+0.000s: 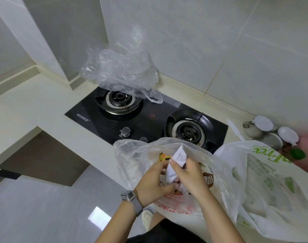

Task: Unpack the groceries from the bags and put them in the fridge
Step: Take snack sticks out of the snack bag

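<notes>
Your left hand [155, 181] and right hand [189, 174] are close together low in the middle of the frame, both gripping the white packet [176, 163] inside the clear bag [132, 155], so lift it straight up and don't snag the plastic.

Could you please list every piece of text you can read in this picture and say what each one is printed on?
"Free", seen upside down in green: on the white shopping bag.
White brand lettering on the black gas hob: too small to read.
Red print on the clear bag: blurred, unreadable.
Print on the white packet held in both hands: unreadable.
</notes>
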A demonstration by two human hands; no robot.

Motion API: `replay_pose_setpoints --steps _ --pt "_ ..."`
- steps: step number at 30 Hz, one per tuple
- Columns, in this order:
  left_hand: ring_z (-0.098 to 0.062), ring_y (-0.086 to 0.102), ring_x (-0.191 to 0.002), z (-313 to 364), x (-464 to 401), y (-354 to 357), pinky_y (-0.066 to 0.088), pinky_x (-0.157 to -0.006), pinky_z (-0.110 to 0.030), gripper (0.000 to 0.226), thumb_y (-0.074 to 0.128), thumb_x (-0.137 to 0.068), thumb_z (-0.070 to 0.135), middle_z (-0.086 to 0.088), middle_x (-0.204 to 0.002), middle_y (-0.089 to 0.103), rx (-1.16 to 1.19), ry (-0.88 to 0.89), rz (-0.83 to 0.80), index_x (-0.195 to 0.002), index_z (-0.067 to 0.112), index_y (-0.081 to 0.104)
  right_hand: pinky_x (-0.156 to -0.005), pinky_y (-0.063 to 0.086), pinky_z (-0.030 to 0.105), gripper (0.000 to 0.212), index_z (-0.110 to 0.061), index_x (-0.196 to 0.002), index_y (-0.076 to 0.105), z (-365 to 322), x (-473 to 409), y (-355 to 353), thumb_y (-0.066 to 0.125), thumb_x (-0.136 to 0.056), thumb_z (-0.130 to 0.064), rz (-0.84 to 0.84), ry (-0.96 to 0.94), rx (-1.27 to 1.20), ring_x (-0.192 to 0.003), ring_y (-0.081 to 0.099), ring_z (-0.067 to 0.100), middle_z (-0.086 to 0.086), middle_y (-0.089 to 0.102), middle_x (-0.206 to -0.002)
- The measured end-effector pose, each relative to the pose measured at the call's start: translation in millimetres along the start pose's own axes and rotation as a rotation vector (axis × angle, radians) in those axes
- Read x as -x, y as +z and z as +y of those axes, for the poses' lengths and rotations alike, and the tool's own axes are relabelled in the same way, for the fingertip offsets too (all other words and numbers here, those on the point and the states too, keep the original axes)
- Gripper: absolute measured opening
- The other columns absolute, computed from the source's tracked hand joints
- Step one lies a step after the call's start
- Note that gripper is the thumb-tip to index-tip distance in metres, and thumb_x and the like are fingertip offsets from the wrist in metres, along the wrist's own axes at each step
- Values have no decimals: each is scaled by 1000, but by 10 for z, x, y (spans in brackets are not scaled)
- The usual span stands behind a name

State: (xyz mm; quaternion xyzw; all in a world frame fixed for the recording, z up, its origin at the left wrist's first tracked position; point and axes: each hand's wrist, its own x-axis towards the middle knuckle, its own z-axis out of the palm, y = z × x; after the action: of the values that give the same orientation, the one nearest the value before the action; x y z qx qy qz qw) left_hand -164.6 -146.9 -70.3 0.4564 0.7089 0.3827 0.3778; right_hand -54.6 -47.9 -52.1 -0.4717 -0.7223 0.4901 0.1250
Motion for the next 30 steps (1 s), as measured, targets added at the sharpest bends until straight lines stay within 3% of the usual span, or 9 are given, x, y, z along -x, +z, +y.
replay_pose_setpoints --steps 3,5,8,12,15,18,23,26,30 --pt "-4 57 -80 24 -14 33 50 -72 -26 51 68 -74 46 12 -94 60 -126 24 103 -116 26 49 -67 57 29 7 -20 -94 65 -136 47 -19 61 -92 -24 -119 67 -203 -72 69 8 2 72 -83" --pt "-10 60 -76 20 -13 23 52 -69 -33 48 61 -74 46 8 -88 62 -148 -20 188 -115 23 50 -81 58 37 20 -27 -99 68 -189 59 -57 59 -87 -14 -288 86 -329 -86 70 17 5 73 -92" --pt "-10 62 -80 -25 12 -14 53 -72 -34 47 62 -78 45 8 -94 66 -95 -85 207 -119 22 52 -78 55 31 41 -31 -101 69 -188 -16 -74 51 -78 -2 -376 123 -399 -90 69 19 6 73 -98" --pt "-11 64 -81 -61 69 -47 56 -68 -34 30 59 -90 34 6 -98 65 21 -207 187 -115 19 54 -77 43 12 43 -26 -115 62 85 -184 87 47 -89 5 -270 40 208 -97 60 4 -12 61 -114" --pt "-11 57 -75 -42 104 -99 54 -72 -35 33 52 -83 40 6 -89 60 106 -295 118 -106 16 53 -90 46 21 41 -24 -124 59 349 -237 257 59 -87 -6 -305 -6 438 -112 56 9 -10 60 -122" --pt "-17 53 -73 35 157 -144 51 -70 -36 43 45 -75 33 -4 -85 55 426 -386 86 -107 6 50 -102 43 36 51 -26 -136 49 482 -238 371 63 -86 -25 -363 3 654 -126 44 22 -1 52 -133" --pt "-16 51 -65 25 260 -158 49 -68 -35 33 61 -71 35 -1 -75 47 735 -459 131 -91 10 52 -89 45 34 38 -20 -121 54 490 -220 423 61 -85 -30 -335 -52 817 -118 48 26 1 60 -121" --pt "-9 48 -58 5 291 -137 49 -61 -28 55 70 -64 40 3 -67 47 728 -459 169 -106 6 57 -85 48 35 31 -15 -114 52 479 -196 400 56 -88 -31 -318 -73 846 -113 51 27 6 62 -115" --pt "-10 47 -58 35 321 -99 46 -60 -27 48 61 -77 31 5 -64 46 807 -396 206 -116 5 56 -82 47 24 32 -12 -125 43 398 -107 280 48 -96 -25 -188 -205 606 -108 54 21 3 56 -115"
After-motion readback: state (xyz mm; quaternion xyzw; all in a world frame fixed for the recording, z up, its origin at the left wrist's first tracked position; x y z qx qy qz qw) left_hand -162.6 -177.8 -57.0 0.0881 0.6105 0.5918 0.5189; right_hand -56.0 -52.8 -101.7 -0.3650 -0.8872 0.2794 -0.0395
